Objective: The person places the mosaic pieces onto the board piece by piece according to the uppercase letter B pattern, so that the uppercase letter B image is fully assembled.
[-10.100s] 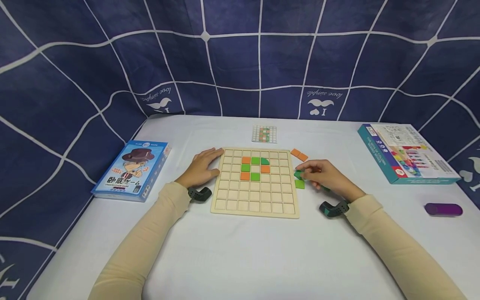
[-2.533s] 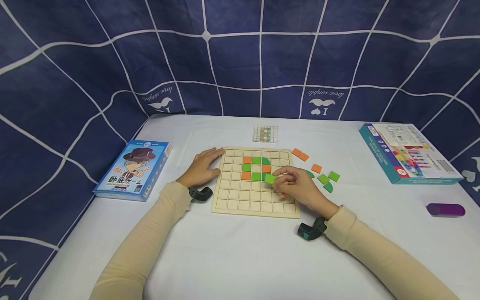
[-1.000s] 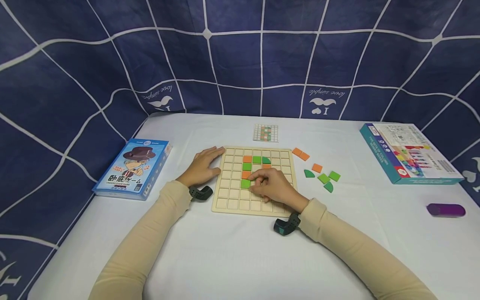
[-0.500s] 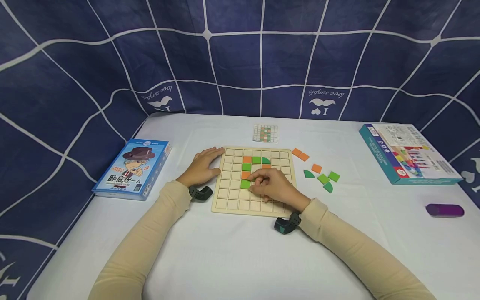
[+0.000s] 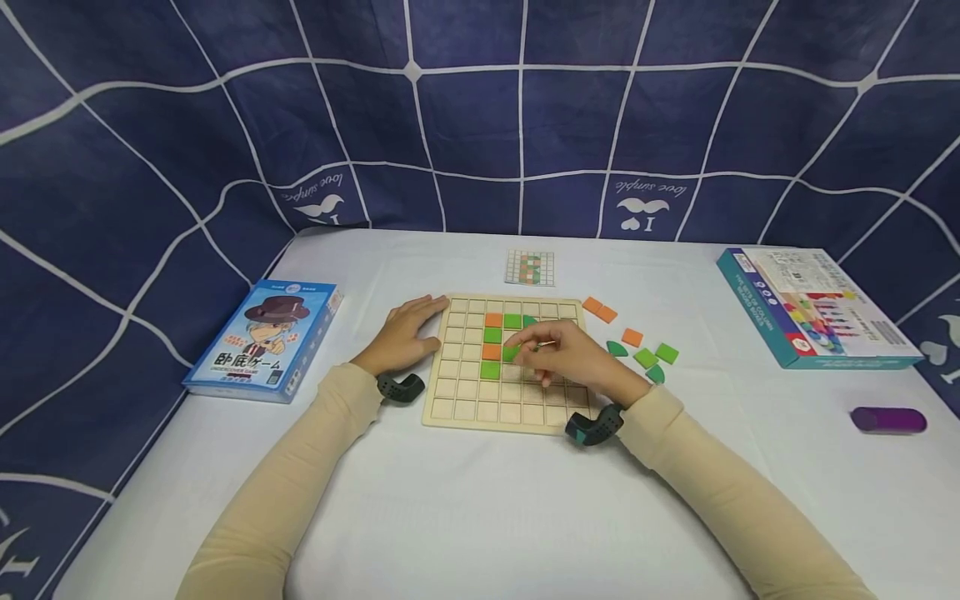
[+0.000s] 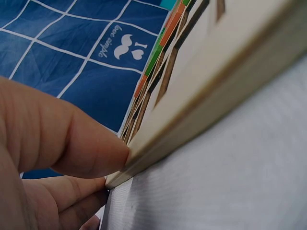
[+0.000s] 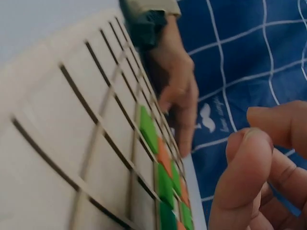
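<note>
On surface [image 5: 390, 508]: board [image 5: 466, 409] with orange and green tiles [image 5: 492, 335] seated; just right, loose tiles [image 5: 646, 358]. Touching board's left edge: left hand [image 5: 403, 336], spread. Above board, partly hiding seated tiles: right hand [image 5: 567, 354], loosely curled.

Blue box [image 5: 262, 342], left edge of worktop [image 5: 420, 517]: bore "卧底ゲーム", "UNDERCOVER GAME" | teal-sided box [image 5: 825, 312], far right corner: side print seemingly began "FIVE SETS OF COLUMN" | blue cloth [image 5: 465, 117], beyond far edge: showed "I", heart, moustache, "love simple"
</note>
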The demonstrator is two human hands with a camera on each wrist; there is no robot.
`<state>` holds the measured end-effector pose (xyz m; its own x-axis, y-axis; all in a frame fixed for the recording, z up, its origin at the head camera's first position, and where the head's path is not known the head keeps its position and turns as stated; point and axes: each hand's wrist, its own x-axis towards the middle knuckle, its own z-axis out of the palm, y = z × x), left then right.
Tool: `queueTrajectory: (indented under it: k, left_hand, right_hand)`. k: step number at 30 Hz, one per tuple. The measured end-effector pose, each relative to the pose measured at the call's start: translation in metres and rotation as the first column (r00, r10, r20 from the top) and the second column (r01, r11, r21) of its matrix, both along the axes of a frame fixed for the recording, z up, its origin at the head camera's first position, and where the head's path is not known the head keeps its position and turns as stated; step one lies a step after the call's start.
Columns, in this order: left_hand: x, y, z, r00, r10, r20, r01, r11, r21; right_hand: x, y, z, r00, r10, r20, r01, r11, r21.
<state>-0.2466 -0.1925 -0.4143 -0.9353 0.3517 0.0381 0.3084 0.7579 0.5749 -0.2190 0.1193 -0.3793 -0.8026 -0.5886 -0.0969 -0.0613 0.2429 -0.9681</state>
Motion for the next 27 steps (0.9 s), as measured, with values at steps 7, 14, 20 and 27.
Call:
queueTrajectory:
  k: [7,14,20,27]
  left_hand:
    - [0.000,0.000,0.000,1.000,-0.002,-0.001,0.002,1.000,0.000]
    - [-0.001,-0.001,-0.001,1.000,0.001,0.003,-0.001,1.000,-0.003]
    - [-0.001,-0.001,-0.002,1.000,0.001,0.004,-0.001,1.000,0.000]
    - [-0.002,-0.001,-0.002,1.000,-0.005,0.005,0.005,1.000,-0.006]
  right_hand:
    - [-0.015,0.030,0.012,0.995,-0.091,-0.045,0.092,0.996,0.012]
    - [-0.033,0.062,0.011,0.956,-0.253,-0.148,0.258,0.966,0.017]
    - [-0.043,0.087,0.004,0.912,-0.363,-0.193,0.374,0.927,0.026]
    - [-0.051,0.107,-0.008,0.872,-0.460,-0.166,0.468,0.884,0.008]
